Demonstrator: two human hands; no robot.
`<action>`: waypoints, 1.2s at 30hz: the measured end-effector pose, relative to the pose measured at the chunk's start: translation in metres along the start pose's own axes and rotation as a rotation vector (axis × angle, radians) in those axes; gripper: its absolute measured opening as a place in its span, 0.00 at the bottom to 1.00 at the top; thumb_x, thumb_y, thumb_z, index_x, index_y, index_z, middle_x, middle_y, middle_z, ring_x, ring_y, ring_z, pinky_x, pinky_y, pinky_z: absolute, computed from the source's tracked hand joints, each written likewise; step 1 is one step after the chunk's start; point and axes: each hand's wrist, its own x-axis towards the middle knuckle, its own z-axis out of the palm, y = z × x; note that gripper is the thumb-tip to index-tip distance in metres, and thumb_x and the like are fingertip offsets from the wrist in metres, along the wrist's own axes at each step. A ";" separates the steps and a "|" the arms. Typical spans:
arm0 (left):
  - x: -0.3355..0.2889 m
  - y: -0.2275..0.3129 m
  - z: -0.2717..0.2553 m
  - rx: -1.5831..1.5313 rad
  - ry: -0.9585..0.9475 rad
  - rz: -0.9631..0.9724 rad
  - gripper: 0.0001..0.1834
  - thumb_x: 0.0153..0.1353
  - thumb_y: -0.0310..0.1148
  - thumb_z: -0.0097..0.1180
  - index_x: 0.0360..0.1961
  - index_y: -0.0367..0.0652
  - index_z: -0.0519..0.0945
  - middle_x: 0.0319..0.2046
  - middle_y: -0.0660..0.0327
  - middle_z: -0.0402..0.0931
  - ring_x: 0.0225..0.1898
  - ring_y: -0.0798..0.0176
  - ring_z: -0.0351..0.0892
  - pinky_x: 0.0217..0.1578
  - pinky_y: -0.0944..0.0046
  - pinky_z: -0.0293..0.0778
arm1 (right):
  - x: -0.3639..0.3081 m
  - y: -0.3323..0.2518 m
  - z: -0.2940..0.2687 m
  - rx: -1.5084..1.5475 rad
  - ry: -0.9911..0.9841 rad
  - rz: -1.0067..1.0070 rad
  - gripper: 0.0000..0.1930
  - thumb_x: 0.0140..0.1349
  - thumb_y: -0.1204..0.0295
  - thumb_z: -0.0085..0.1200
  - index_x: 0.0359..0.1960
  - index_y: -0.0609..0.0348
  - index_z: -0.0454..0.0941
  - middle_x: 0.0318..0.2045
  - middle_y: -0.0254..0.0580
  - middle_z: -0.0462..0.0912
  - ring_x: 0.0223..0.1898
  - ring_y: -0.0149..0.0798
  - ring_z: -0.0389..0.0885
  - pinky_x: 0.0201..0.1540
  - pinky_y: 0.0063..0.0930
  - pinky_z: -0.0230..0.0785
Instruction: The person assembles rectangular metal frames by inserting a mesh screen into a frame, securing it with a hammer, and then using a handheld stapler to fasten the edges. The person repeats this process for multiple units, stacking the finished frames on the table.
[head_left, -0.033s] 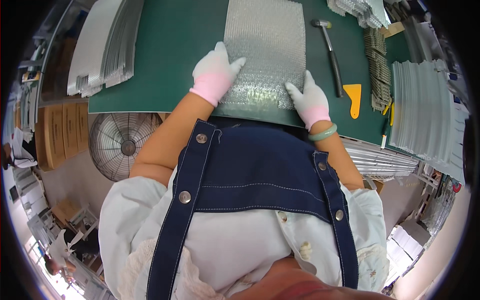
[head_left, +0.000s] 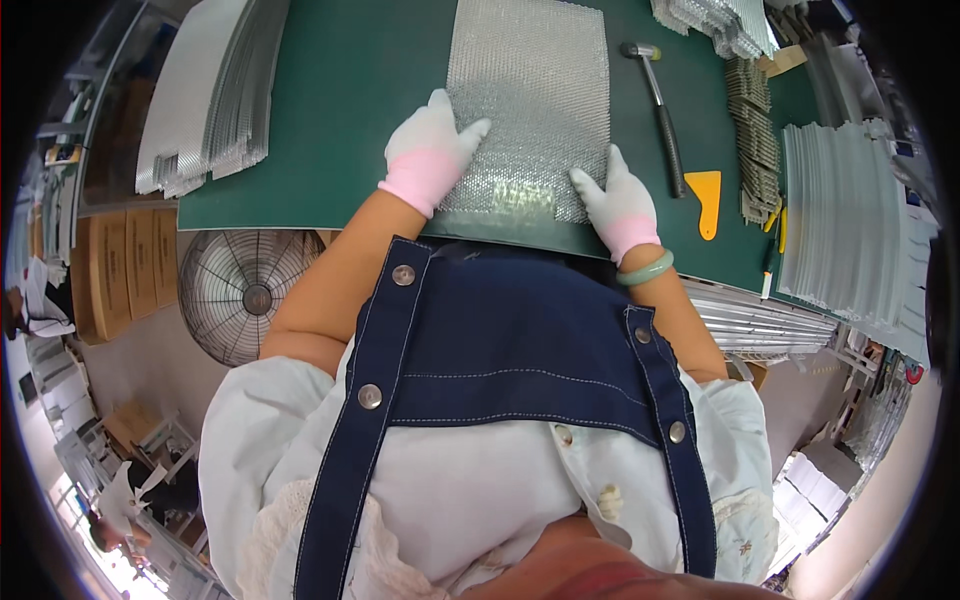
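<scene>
A green table (head_left: 345, 110) in a workshop (head_left: 160, 370), a fan (head_left: 257, 299) nearby; the silvery mesh sheet's (head_left: 535, 95) long axis runs front to back, left hand (head_left: 428, 148) and right hand (head_left: 622, 203) spread wide at its sides.

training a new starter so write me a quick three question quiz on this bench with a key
1. True or false: the hammer lies to the left of the silver textured sheet.
2. What colour is the scraper? a) red b) yellow c) blue
3. At which side edge of the sheet is the left hand, and at which the right hand?

Key: 1 false; 2 b; 3 left edge, right edge.
</scene>
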 end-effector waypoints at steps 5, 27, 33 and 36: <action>0.010 -0.019 0.008 -0.122 0.082 0.109 0.42 0.56 0.56 0.61 0.57 0.26 0.69 0.43 0.38 0.80 0.47 0.41 0.81 0.50 0.51 0.76 | 0.008 0.015 0.001 0.082 0.015 -0.073 0.43 0.63 0.47 0.53 0.68 0.71 0.57 0.49 0.69 0.79 0.53 0.60 0.78 0.57 0.44 0.69; 0.007 -0.029 0.003 -0.095 -0.131 0.198 0.57 0.51 0.52 0.66 0.69 0.22 0.50 0.49 0.40 0.78 0.51 0.47 0.81 0.51 0.57 0.78 | 0.018 0.038 -0.002 0.373 -0.103 -0.152 0.43 0.60 0.56 0.59 0.69 0.72 0.55 0.52 0.67 0.78 0.54 0.56 0.79 0.57 0.39 0.69; -0.007 0.005 -0.009 0.132 -0.263 0.038 0.58 0.50 0.52 0.68 0.68 0.23 0.49 0.50 0.41 0.77 0.50 0.49 0.82 0.47 0.53 0.80 | 0.015 0.024 -0.006 0.111 -0.076 -0.139 0.42 0.61 0.56 0.58 0.69 0.71 0.55 0.52 0.65 0.78 0.54 0.58 0.78 0.57 0.40 0.70; -0.012 0.013 -0.011 0.256 -0.181 -0.002 0.57 0.48 0.53 0.70 0.67 0.27 0.54 0.50 0.43 0.77 0.49 0.47 0.81 0.48 0.54 0.78 | 0.012 0.012 -0.014 -0.078 -0.058 -0.057 0.40 0.60 0.54 0.60 0.68 0.65 0.59 0.51 0.61 0.79 0.52 0.56 0.80 0.53 0.42 0.73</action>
